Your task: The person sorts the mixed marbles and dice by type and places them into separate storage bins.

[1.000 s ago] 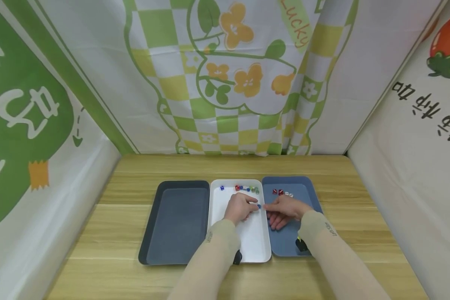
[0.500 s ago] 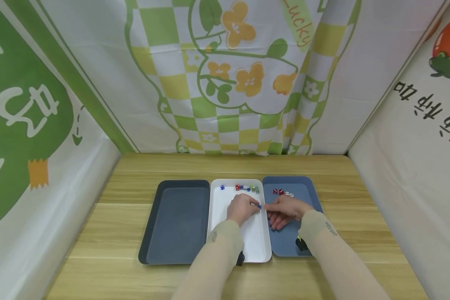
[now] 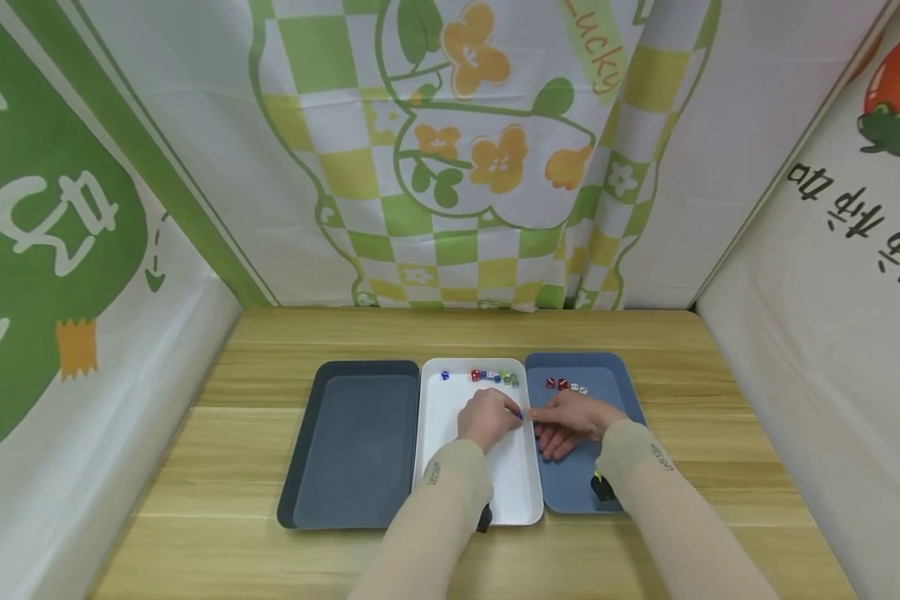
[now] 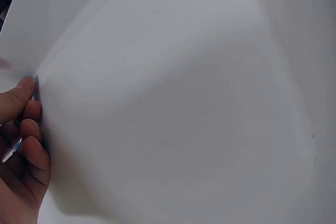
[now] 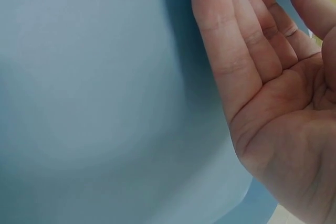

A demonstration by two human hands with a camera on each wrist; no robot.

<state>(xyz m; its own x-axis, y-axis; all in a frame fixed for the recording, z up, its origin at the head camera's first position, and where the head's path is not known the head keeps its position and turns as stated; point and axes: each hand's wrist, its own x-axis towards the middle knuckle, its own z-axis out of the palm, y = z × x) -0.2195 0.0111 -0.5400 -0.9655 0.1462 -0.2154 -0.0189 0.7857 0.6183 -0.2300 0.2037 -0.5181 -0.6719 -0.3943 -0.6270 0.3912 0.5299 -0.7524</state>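
In the head view my left hand point(image 3: 487, 418) is over the white tray point(image 3: 502, 508), pinching a small blue die point(image 3: 520, 416) close to the tray's right wall. The left wrist view shows thumb and forefinger together on a bluish piece point(image 4: 36, 83); a shiny, clear-looking piece point(image 4: 11, 150) shows behind the other, curled fingers. My right hand point(image 3: 570, 421) is over the blue tray point(image 3: 596, 496), palm turned up in its wrist view, several fingers fairly straight. Its foremost fingertip reaches the rim between the two trays, right beside the blue die.
Along the white tray's far end lie a lone blue die point(image 3: 445, 376) and a row of small pieces, among them a red die point(image 3: 476, 376). Red dice point(image 3: 562, 384) and white dice point(image 3: 579, 389) lie in the blue tray. A dark grey tray point(image 3: 360, 450) stands at left.
My left hand has shifted slightly right, and its fingertips have come together on the blue die by the tray wall. My right hand stays in place.
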